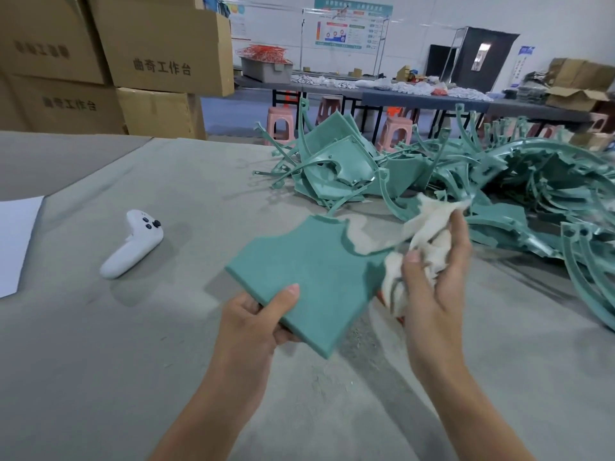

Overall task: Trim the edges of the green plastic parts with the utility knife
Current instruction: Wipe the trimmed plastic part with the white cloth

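Pinching the flat green plastic panel [309,277] by one corner, left hand [248,331] risks dropping it; right hand [432,277] clutches crumpled white cloth [429,227], knife unseen.

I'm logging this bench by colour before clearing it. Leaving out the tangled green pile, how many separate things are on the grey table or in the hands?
Green: 1, the green panel in the left hand
White: 2, the controller and the paper sheet
Cream: 1, the cloth in the right hand
Total: 4
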